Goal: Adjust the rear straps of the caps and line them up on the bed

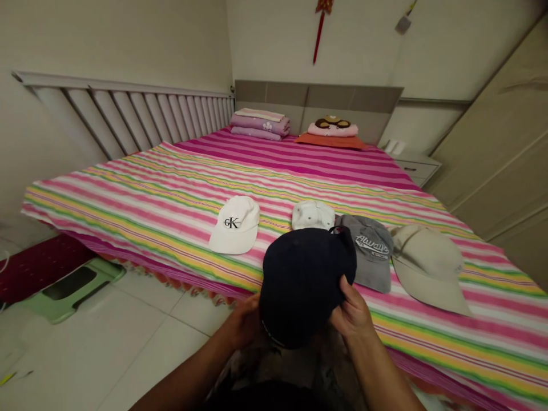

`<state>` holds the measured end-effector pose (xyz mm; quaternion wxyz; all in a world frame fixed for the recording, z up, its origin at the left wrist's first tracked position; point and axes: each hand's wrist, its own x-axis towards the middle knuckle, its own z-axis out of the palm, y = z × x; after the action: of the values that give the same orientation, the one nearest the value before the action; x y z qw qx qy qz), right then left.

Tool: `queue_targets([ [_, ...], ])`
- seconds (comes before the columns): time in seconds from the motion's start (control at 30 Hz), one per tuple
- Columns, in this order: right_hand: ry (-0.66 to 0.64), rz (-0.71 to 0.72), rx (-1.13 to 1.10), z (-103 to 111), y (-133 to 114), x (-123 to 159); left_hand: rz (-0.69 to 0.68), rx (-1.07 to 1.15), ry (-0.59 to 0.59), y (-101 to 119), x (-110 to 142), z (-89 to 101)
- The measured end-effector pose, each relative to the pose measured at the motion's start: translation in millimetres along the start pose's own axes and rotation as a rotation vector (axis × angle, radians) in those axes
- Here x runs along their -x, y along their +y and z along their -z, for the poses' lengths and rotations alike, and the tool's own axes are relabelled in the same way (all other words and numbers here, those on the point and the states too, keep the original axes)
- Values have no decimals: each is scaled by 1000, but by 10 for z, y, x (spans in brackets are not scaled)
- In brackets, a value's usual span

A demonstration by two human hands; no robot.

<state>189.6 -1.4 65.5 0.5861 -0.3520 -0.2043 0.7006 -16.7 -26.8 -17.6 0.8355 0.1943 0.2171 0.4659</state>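
Note:
A dark navy baseball cap (302,285) is held up in front of me, over the near edge of the bed. My left hand (247,321) grips its left side, the fingertips hidden behind the cap. On the right side my right hand (351,311) pinches its edge with the thumb on the outside. Beyond it lie a white cap with black letters (236,224), a whitish cap (312,214) partly covered by the navy one, a grey cap with white lettering (370,251) and a beige cap (430,265).
The bed carries a striped sheet (141,197). Folded purple bedding (259,124) and a pink folded item (331,130) rest by the headboard (274,94). A green stool (77,291) stands on the tiled floor at left; a white nightstand (415,166) is at the far right.

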Motion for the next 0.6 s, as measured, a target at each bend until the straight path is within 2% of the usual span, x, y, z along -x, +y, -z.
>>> queue_targets([
  [0.13,-19,-32,-18,96,4,94,-53,26,-29,256,-180,-25],
  [0.27,-67,-71,-14,197,11,155,-34,29,-182,411,-286,-157],
  [0.43,-68,-72,-29,349,1,174,-30,64,-254,438,-289,-315],
  [0.6,-72,-56,-17,439,-28,139,-25,48,-268,421,-293,-280],
])
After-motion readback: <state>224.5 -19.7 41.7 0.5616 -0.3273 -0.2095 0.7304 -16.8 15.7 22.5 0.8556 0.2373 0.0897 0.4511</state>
